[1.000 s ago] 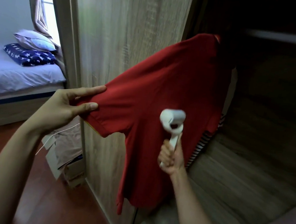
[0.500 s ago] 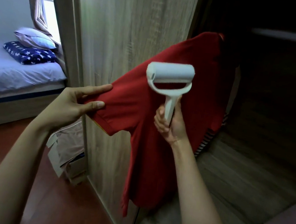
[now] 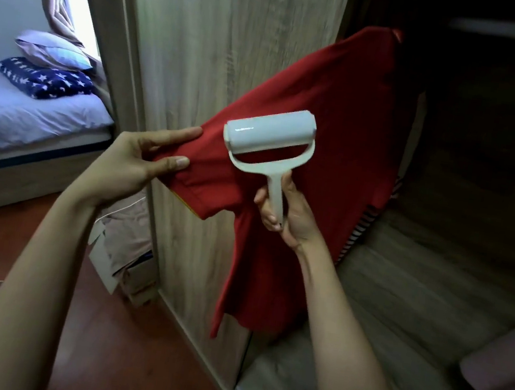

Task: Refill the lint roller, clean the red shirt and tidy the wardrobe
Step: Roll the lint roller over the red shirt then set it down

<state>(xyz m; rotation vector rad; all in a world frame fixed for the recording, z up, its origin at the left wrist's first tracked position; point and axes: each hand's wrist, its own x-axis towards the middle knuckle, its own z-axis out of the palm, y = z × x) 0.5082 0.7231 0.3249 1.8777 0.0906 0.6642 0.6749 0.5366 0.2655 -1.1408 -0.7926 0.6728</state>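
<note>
My left hand (image 3: pixel 129 161) pinches the end of one sleeve of the red shirt (image 3: pixel 336 159), thumb on the near side of the cloth and fingers stretched flat along its far side, pulling the sleeve out toward the left. My right hand (image 3: pixel 286 211) is closed around the thin white handle of the lint roller (image 3: pixel 270 134), fingers curled tight and thumb lying along the stem. The roller's white drum sits just above that hand, tilted with its right end higher, lying against the sleeve between my two hands.

There is one red shirt; it hangs up and to the right of my right hand, at the edge of the dark open wardrobe (image 3: pixel 483 159), and its hem drops below my right wrist. A striped garment (image 3: pixel 361 228) peeks out behind the shirt, just right of my right hand. Behind the shirt stands one pale wooden panel (image 3: pixel 220 42).

Far to the left of my left hand is one bed (image 3: pixel 24 118) with two pillows, one pale (image 3: pixel 55 50) and one dark blue with white stars (image 3: pixel 45 78). Below my left wrist, cardboard boxes (image 3: pixel 124 252) lean against the panel on the red-brown floor (image 3: pixel 130 351).
</note>
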